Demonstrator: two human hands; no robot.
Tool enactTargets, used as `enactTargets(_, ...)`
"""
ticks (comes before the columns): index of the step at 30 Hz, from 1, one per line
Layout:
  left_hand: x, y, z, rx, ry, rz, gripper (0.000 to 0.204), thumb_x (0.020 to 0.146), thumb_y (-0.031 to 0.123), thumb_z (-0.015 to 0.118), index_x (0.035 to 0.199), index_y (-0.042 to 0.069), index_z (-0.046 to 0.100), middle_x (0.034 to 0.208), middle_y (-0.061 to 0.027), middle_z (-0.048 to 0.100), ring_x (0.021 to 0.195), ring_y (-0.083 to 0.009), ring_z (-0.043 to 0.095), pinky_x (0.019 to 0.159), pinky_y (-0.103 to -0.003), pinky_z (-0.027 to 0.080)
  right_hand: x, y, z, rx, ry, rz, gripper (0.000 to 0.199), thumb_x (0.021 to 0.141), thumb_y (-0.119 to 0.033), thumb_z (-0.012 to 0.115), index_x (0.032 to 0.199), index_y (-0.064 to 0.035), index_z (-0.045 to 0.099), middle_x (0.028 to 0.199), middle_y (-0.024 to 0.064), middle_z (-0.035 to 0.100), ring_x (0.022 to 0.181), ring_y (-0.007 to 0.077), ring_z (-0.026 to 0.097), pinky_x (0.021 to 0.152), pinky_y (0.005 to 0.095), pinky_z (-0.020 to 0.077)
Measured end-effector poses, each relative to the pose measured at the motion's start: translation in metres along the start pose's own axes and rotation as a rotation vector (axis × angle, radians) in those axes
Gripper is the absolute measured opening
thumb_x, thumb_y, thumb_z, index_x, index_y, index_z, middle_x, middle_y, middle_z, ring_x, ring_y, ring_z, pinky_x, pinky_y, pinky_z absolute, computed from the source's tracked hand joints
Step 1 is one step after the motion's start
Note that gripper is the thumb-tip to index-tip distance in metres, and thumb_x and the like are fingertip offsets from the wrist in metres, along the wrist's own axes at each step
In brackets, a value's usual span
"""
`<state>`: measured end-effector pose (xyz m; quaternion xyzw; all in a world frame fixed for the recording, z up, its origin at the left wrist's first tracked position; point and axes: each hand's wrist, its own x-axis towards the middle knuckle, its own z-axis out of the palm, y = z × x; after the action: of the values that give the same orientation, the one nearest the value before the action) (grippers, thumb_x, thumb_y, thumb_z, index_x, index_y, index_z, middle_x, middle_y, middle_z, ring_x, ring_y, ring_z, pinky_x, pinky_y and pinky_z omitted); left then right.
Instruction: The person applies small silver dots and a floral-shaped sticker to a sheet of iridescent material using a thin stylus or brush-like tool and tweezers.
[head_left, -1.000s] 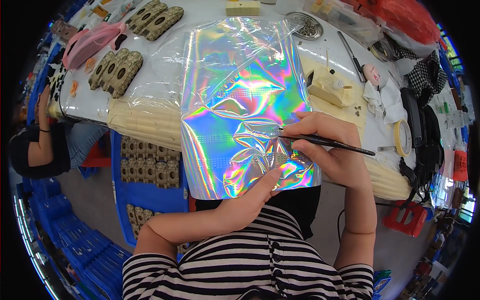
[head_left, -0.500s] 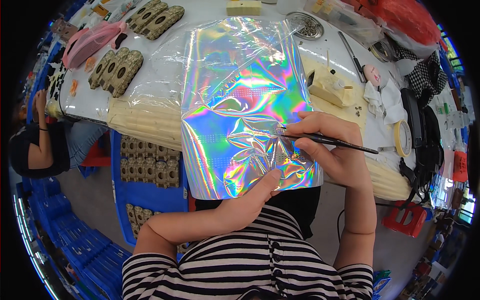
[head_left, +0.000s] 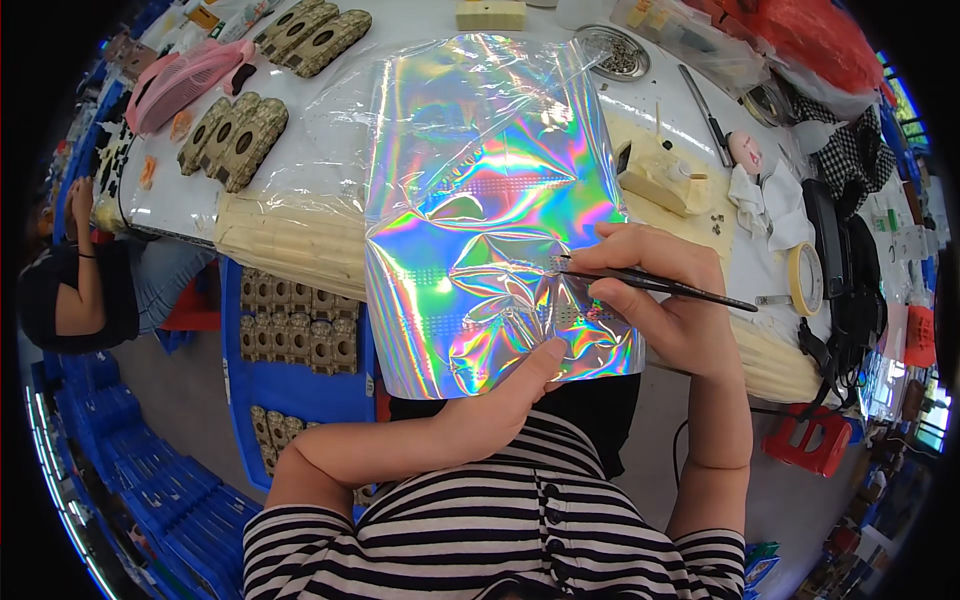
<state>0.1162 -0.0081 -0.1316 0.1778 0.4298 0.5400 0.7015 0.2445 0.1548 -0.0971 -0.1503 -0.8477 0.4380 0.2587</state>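
A shiny iridescent foil sheet (head_left: 420, 340) with rows of tiny marks drapes over the table's near edge toward my lap. At its near edge my left hand (head_left: 505, 400) grips it, thumb on top and the other fingers hidden underneath. Slim black tweezers (head_left: 690, 291) are pinched in my right hand (head_left: 675, 290), their tips down at the small marks on the right part of the foil. Whether the tips hold anything is too small to tell. Clear film (head_left: 335, 110) spreads from the foil's upper left.
Camouflage-patterned shells (head_left: 235, 140) and a pink mesh item (head_left: 185, 82) lie left. Right are a beige block (head_left: 660, 178), a round metal dish (head_left: 612, 52) and a tape roll (head_left: 805, 278). A blue tray (head_left: 300, 390) holds more shells. Another person (head_left: 85, 280) sits at far left.
Almost nothing differs. The foil has shifted very slightly and its reflections have changed; both hands and the tweezers stay in place.
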Motion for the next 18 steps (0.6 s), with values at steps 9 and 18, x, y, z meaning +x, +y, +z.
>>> enactTargets(9, 0.0025, 0.0033, 0.0019, -0.103, 0.044, -0.054, 0.043, 0.104, 0.009, 0.043, 0.145, 0.011, 0.035, 0.14, -0.0062, 0.048, 0.129, -0.0174, 0.049, 0.106, -0.035, 0.045, -0.0006, -0.0006, 0.0007, -0.007, -0.006, 0.029, 0.019, 0.082, -0.008, 0.074, 0.099, -0.0005, 0.071, 0.088, 0.0099, 0.071, 0.077, 0.0208, 0.067, 0.076, 0.0321, 0.0499)
enactTargets(18, 0.0007, -0.0007, -0.0023, -0.063, -0.016, -0.029, 0.042, 0.105, 0.012, 0.04, 0.146, 0.011, 0.034, 0.14, -0.0088, 0.048, 0.13, -0.0193, 0.049, 0.11, -0.04, 0.042, -0.0003, -0.003, -0.0002, -0.016, -0.024, 0.059, 0.019, 0.082, -0.008, 0.073, 0.099, 0.0002, 0.071, 0.089, 0.0099, 0.072, 0.082, 0.0225, 0.068, 0.088, 0.0362, 0.0483)
